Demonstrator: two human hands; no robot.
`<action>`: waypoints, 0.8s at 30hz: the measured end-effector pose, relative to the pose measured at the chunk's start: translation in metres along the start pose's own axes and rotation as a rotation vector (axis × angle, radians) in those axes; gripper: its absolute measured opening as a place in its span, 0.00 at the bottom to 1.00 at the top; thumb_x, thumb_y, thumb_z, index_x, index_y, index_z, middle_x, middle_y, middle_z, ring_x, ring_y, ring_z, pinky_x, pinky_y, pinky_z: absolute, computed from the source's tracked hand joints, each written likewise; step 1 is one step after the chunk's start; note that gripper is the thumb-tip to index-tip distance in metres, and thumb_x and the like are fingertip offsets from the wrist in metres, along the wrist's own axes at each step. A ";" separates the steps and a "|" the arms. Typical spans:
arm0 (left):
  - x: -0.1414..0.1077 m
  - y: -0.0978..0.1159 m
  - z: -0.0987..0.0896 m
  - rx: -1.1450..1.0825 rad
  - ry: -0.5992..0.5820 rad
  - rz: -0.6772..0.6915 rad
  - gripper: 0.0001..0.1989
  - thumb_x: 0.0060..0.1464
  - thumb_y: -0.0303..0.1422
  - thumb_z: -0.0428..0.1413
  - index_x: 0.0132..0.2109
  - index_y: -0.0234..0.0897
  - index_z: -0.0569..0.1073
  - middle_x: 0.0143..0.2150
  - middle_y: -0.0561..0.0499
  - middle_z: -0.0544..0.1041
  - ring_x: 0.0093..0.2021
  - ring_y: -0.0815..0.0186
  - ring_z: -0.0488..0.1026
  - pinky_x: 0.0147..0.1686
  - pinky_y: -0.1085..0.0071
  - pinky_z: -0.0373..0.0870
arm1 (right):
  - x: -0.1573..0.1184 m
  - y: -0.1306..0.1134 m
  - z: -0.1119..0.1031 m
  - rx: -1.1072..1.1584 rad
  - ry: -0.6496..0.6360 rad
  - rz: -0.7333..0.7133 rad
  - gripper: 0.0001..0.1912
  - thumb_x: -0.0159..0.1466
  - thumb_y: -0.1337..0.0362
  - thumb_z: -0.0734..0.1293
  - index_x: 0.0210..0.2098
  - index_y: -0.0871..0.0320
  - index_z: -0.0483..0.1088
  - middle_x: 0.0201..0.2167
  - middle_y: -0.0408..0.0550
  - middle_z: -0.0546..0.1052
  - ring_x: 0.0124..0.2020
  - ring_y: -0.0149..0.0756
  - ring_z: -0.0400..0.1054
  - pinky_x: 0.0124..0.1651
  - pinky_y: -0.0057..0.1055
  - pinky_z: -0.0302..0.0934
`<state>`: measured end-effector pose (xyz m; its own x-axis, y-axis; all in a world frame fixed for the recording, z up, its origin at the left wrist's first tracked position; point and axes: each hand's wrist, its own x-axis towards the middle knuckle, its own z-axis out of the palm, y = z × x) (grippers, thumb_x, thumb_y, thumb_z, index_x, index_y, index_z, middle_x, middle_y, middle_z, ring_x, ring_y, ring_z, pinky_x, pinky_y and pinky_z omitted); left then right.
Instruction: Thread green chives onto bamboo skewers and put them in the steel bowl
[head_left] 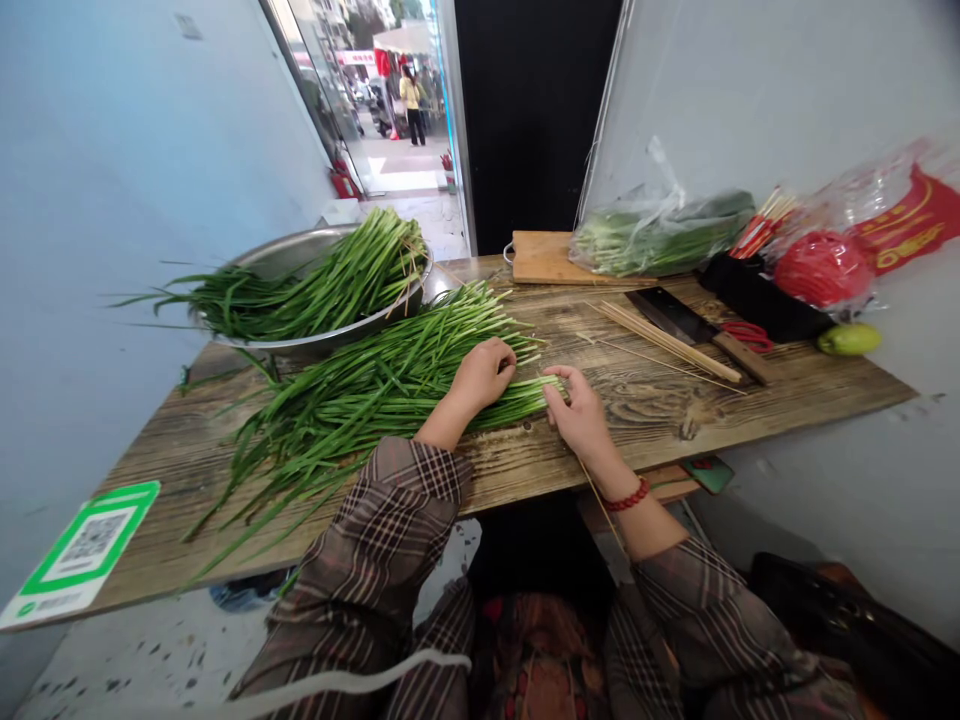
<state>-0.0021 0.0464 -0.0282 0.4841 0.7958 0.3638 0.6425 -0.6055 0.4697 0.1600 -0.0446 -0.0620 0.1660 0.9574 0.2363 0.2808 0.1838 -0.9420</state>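
Observation:
A loose heap of long green garlic chives (375, 370) lies across the wooden table (480, 490), pale stem ends pointing right. My left hand (481, 378) rests over the stems near those ends, its fingers curled in on a few chives. At the tip of the nearest bundle, my right hand (581, 415) pinches the white stem ends between thumb and fingers. From beneath the right palm a thin straw-coloured strand (600, 500) hangs down past the table edge. The undersides of both hands' grip are hidden.
Behind the heap stands a metal basin (277, 245) full of chives. To the right lie bamboo skewers (667, 340), a cleaver (697, 330), a cutting board (544, 255), bagged greens (660, 235), a red bundle (821, 270) and a green fruit (850, 339). A QR-code sign (86, 545) lies front left.

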 end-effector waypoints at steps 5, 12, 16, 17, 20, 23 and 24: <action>-0.001 0.006 -0.007 -0.265 0.026 -0.074 0.04 0.49 0.25 0.53 0.31 0.33 0.73 0.26 0.54 0.73 0.28 0.71 0.67 0.30 0.75 0.63 | 0.000 -0.005 -0.002 0.014 0.010 0.048 0.19 0.64 0.56 0.62 0.50 0.59 0.69 0.15 0.36 0.66 0.16 0.28 0.61 0.22 0.25 0.55; -0.005 0.016 -0.007 -0.372 -0.016 -0.062 0.07 0.51 0.29 0.55 0.35 0.32 0.77 0.31 0.51 0.78 0.30 0.69 0.71 0.33 0.74 0.65 | 0.000 -0.008 -0.003 0.074 -0.002 0.039 0.17 0.63 0.55 0.63 0.46 0.59 0.71 0.16 0.36 0.66 0.16 0.27 0.59 0.21 0.24 0.54; -0.005 0.018 -0.006 -0.379 -0.018 -0.046 0.08 0.52 0.29 0.55 0.36 0.33 0.79 0.34 0.49 0.80 0.33 0.67 0.73 0.36 0.72 0.68 | 0.000 -0.007 -0.003 0.095 0.003 0.036 0.17 0.63 0.55 0.63 0.46 0.59 0.71 0.16 0.36 0.65 0.16 0.27 0.60 0.21 0.24 0.54; -0.005 0.018 -0.006 -0.384 -0.020 -0.038 0.08 0.52 0.29 0.55 0.36 0.33 0.79 0.34 0.49 0.80 0.34 0.67 0.74 0.37 0.72 0.68 | 0.000 -0.006 -0.002 0.098 0.004 0.036 0.17 0.63 0.55 0.63 0.46 0.58 0.71 0.16 0.36 0.65 0.16 0.27 0.60 0.21 0.24 0.54; -0.006 0.019 -0.007 -0.385 -0.028 -0.020 0.08 0.52 0.28 0.55 0.36 0.32 0.79 0.35 0.48 0.80 0.35 0.66 0.74 0.38 0.72 0.69 | 0.001 -0.005 -0.003 0.088 0.003 0.027 0.17 0.63 0.55 0.63 0.47 0.58 0.71 0.16 0.36 0.65 0.16 0.27 0.60 0.21 0.24 0.54; -0.006 0.020 -0.008 -0.381 -0.026 -0.018 0.08 0.52 0.28 0.56 0.36 0.31 0.79 0.35 0.47 0.80 0.35 0.66 0.74 0.38 0.72 0.69 | 0.000 -0.006 -0.003 0.070 0.004 0.015 0.17 0.63 0.56 0.63 0.47 0.58 0.71 0.16 0.36 0.65 0.16 0.27 0.60 0.21 0.24 0.54; -0.006 0.020 -0.008 -0.381 -0.025 -0.018 0.08 0.52 0.28 0.56 0.36 0.31 0.79 0.35 0.47 0.80 0.35 0.66 0.74 0.38 0.72 0.69 | 0.000 -0.007 -0.003 0.062 0.005 0.012 0.17 0.63 0.56 0.63 0.47 0.58 0.71 0.16 0.36 0.65 0.16 0.27 0.61 0.21 0.24 0.54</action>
<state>0.0034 0.0288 -0.0149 0.4919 0.8034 0.3356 0.3864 -0.5468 0.7427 0.1614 -0.0462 -0.0546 0.1737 0.9586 0.2256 0.2199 0.1855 -0.9577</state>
